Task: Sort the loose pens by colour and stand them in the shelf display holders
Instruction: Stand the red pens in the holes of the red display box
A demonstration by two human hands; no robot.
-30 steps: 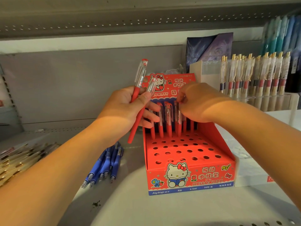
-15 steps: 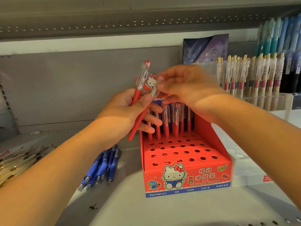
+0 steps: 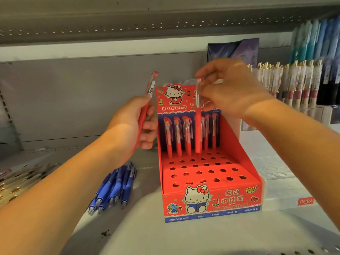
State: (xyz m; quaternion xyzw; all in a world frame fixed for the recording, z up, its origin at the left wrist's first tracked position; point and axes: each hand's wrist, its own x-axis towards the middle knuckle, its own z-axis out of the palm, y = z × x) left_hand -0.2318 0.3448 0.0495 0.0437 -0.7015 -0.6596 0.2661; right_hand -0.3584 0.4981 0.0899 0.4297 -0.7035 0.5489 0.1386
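Observation:
A red Hello Kitty display box (image 3: 239,159) with rows of holes stands on the shelf. Several red pens (image 3: 177,137) stand upright in its back row. My right hand (image 3: 231,89) pinches the clear top of one red pen (image 3: 198,131) and holds it upright, tip just above the back holes. My left hand (image 3: 136,120), left of the box, grips another red pen (image 3: 151,85) that points up. Several blue pens (image 3: 114,188) lie loose on the shelf below my left forearm.
A clear holder with gold-clipped pens (image 3: 294,83) stands at the back right, with teal and blue pens (image 3: 316,37) above it. A white box (image 3: 287,190) sits right of the red box. More gold-trimmed pens (image 3: 20,179) lie at the far left.
My right hand took one red pen from my left hand and carried it right and down over the box's back row. My left hand now holds a single pen.

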